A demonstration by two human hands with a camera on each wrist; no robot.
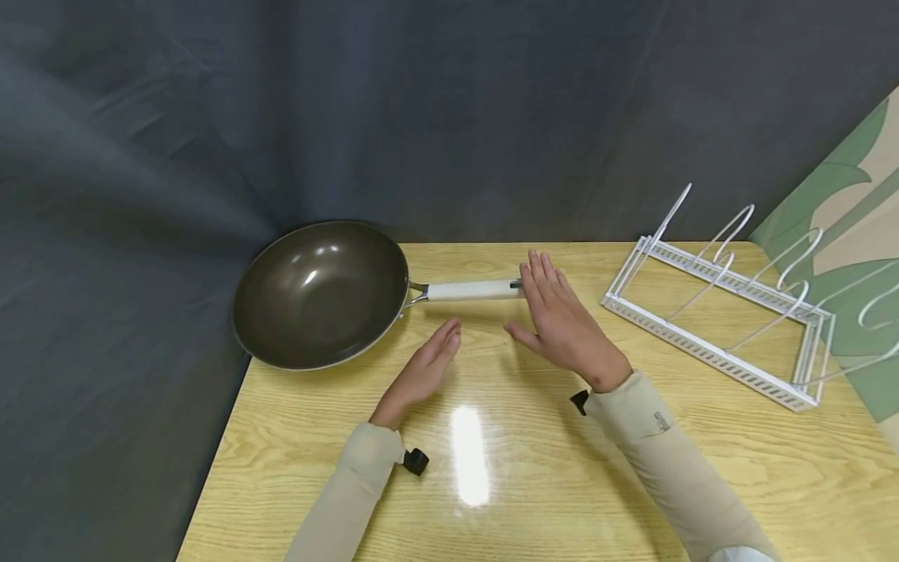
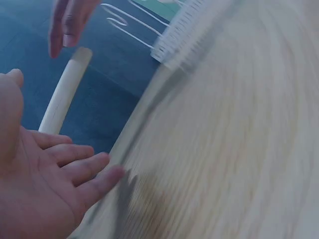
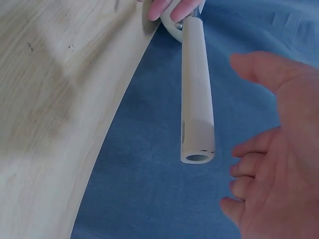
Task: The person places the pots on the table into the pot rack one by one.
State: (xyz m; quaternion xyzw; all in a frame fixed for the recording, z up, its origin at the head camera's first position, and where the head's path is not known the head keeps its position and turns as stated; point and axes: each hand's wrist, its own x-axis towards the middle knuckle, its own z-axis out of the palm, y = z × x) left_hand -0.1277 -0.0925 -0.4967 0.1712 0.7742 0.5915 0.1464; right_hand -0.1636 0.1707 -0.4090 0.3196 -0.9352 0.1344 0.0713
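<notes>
A dark brown frying pan [image 1: 309, 304] sits at the back left of the table, its white handle [image 1: 469, 291] pointing right. My right hand [image 1: 562, 324] is beside the handle's end, fingers extended and thumb spread. In the right wrist view a gap shows between that hand [image 3: 279, 164] and the handle [image 3: 197, 94]. My left hand [image 1: 424, 371] is in front of the handle, near the pan, with its fingers stretched out. Seen from the left wrist, the left palm [image 2: 45, 184] holds nothing. The pan's bowl is out of that view.
A white wire rack [image 1: 709, 351] with several upright loops stands on the right of the wooden table [image 1: 534, 484]. A dark cloth [image 1: 456, 117] hangs along the back and left. Green patterned fabric [image 1: 857, 211] covers the right side.
</notes>
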